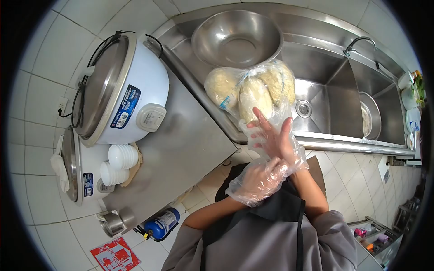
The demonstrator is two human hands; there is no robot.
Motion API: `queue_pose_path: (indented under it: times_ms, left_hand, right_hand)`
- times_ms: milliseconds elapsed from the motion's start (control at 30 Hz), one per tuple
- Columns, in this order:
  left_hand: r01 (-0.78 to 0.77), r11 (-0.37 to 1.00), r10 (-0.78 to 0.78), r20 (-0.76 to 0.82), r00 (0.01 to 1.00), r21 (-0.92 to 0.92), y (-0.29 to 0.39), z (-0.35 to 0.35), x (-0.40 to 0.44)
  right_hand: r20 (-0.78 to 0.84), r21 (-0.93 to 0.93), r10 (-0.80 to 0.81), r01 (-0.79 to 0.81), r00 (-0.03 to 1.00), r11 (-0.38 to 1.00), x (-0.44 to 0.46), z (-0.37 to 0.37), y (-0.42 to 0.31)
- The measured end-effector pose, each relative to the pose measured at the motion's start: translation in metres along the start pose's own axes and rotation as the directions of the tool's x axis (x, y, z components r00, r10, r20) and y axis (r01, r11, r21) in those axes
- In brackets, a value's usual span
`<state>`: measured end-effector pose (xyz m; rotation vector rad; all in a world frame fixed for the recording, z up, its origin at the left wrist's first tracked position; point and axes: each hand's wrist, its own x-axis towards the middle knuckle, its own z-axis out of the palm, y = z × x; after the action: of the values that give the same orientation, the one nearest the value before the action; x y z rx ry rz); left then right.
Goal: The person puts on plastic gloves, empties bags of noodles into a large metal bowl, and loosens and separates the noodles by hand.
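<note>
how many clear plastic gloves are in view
2: one glove is on the left hand, close to the sleeved body; the second glove is on the right hand, in front of the bagged food. Any others could be hidden.

Three bags (254,97), two rice cookers (151,86)

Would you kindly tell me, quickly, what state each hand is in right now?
Right hand: open, fingers spread, holding nothing.
Left hand: closed, apparently gripping the right hand's clear plastic glove at the wrist.
</note>
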<state>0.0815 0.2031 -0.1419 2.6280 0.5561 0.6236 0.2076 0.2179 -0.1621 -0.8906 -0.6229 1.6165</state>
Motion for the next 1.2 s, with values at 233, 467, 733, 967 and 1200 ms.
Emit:
queue_pose_path:
  times_ms: [233, 467, 733, 967, 1200]
  left_hand:
    - [-0.124, 0.989, 0.124, -0.007, 0.992, -0.078, -0.004, 0.028, -0.018]
    - [-0.162, 0.946, 0.158, -0.037, 0.987, -0.281, 0.007, 0.034, -0.029]
    - [0.272, 0.81, -0.144, 0.275, 0.951, -0.52, -0.046, -0.022, -0.084]
    - [0.889, 0.447, -0.713, 0.639, 0.288, 0.097, -0.067, -0.027, -0.28]
    - [0.972, 0.085, -0.748, 0.63, 0.206, -0.217, -0.065, 0.023, -0.382]
  right_hand:
    - [0.065, 0.363, -0.136, 0.104, 0.989, 0.926, 0.003, -0.005, 0.001]
    - [0.062, 0.664, -0.282, 0.171, 0.957, 0.728, -0.015, 0.01, -0.005]
    - [0.016, -0.505, -0.028, 0.032, 0.999, 0.862, -0.01, 0.01, -0.007]
    - [0.034, -0.999, 0.187, 0.033, 0.982, 0.005, -0.044, -0.016, 0.055]
    - [0.159, -0.976, 0.198, 0.184, 0.967, -0.118, -0.034, -0.018, 0.095]
